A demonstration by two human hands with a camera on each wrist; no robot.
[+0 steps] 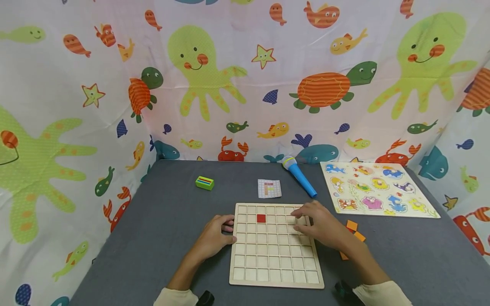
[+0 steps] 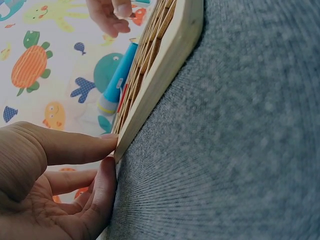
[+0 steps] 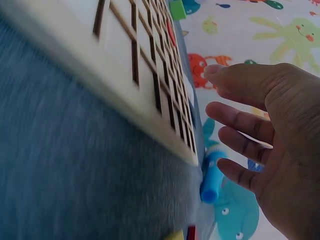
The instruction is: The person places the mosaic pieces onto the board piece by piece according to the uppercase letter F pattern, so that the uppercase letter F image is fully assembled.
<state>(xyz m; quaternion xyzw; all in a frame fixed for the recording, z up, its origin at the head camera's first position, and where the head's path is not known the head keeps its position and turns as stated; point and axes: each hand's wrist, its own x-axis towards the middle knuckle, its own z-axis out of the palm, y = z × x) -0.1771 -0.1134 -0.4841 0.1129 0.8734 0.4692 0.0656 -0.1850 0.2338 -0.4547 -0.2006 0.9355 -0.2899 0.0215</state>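
A wooden grid board (image 1: 276, 250) lies flat on the grey table, with one red square tile (image 1: 261, 218) in its top row. At the board's left edge, my left hand (image 1: 215, 236) has thumb and curled fingers against the rim; in the left wrist view, the thumb and a finger (image 2: 106, 175) hold that edge. Over the board's upper right part hovers my right hand (image 1: 319, 223), its fingers spread apart from the thumb. Nothing shows between its fingers in the right wrist view, where the hand (image 3: 280, 130) is apart from the board.
Orange tiles (image 1: 352, 225) lie right of the board, partly hidden by the right forearm. Behind it are a small printed grid card (image 1: 269, 188), a blue toy microphone (image 1: 302, 177) and a green block (image 1: 204, 183) with coloured stripes. An animal picture puzzle (image 1: 377, 189) lies back right.
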